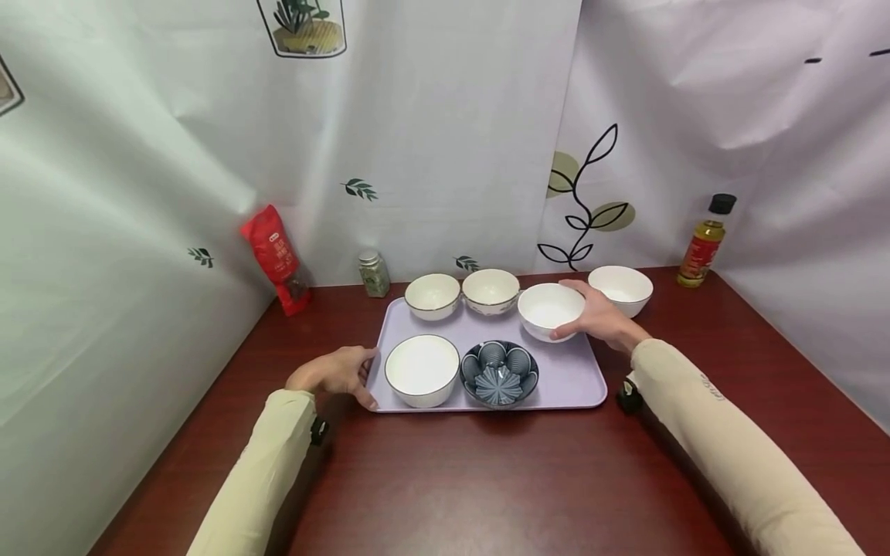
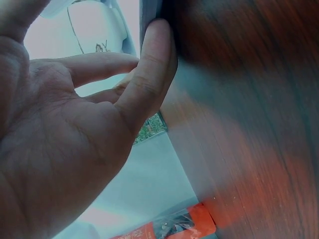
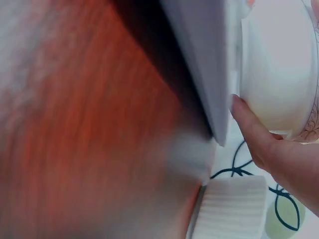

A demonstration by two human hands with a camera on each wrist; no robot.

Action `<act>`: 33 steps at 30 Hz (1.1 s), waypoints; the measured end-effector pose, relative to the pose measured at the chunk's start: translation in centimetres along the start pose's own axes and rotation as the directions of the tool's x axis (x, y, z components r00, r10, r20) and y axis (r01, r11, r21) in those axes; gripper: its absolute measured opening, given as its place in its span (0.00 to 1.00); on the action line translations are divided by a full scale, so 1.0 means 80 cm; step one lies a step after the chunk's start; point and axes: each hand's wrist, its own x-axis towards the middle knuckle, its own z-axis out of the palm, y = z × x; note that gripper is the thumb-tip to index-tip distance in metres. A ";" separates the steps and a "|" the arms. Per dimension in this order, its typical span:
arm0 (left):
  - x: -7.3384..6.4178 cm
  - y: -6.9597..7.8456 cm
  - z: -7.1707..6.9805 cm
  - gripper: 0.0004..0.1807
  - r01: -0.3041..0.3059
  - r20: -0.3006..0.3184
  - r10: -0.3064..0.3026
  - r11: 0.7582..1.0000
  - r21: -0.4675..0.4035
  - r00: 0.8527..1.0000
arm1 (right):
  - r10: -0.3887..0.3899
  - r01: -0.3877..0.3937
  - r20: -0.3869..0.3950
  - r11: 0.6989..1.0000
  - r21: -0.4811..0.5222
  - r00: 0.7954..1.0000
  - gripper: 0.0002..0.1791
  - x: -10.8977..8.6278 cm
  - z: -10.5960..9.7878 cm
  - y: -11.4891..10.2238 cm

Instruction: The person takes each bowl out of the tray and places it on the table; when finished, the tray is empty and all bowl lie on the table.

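A lilac tray [image 1: 566,378] lies on the dark red table. My left hand [image 1: 341,374] grips its left edge near the front corner; in the left wrist view, fingertips [image 2: 158,37] press against the tray's side. At the tray's back right, my right hand [image 1: 594,313] holds a plain white bowl [image 1: 545,309], thumb on the near side and fingers round the far side. Two cream bowls with patterned outsides, one left [image 1: 433,293] and one in the middle [image 1: 490,289], stand along the back. In front sit a larger white bowl [image 1: 422,369] and a dark blue patterned bowl [image 1: 499,374].
Off the tray, another white bowl [image 1: 621,287] stands behind my right hand; its ribbed side shows in the right wrist view. An oil bottle [image 1: 704,243] is at the back right corner. A spice jar [image 1: 374,274] and a red packet [image 1: 278,259] stand at the back left.
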 end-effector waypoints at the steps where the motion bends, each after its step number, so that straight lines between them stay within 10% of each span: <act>1: 0.001 0.000 0.000 0.58 0.001 0.000 -0.001 1.000 -0.003 1.000 | -0.001 0.001 -0.003 1.000 -0.006 1.000 0.60 -0.004 -0.003 -0.002; 33: 0.001 -0.002 0.000 0.58 -0.008 -0.004 0.008 0.999 0.036 1.000 | -0.003 -0.006 -0.032 0.963 -0.269 0.999 0.55 -0.118 -0.149 0.079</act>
